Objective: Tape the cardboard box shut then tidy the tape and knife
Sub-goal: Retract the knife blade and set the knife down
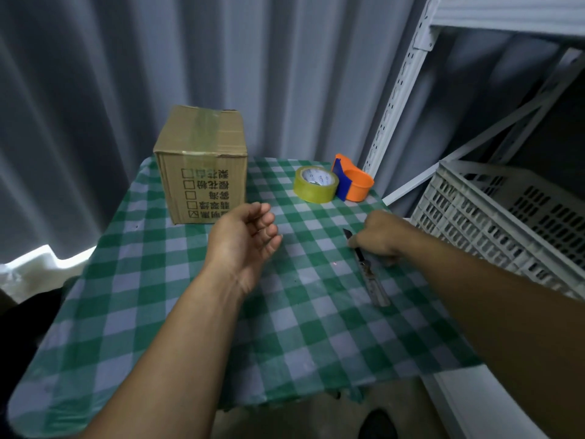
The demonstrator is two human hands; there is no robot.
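A brown cardboard box (202, 163) stands at the far left of the green-checked table (285, 327), flaps shut with clear tape over its top seam and down the front. A yellowish tape roll (315, 184) lies at the far right, touching an orange and blue tape dispenser (353, 179). A utility knife (367, 267) lies flat on the cloth, blade tip pointing away. My right hand (378, 234) rests on the knife near its blade end, fingers curled down on it. My left hand (245, 242) hovers over the middle of the table, empty, fingers loosely apart.
A white perforated plastic crate (506, 217) sits just right of the table, under a white metal shelf frame (402, 87). Grey curtains hang behind. The table's near edge ends above a dark floor.
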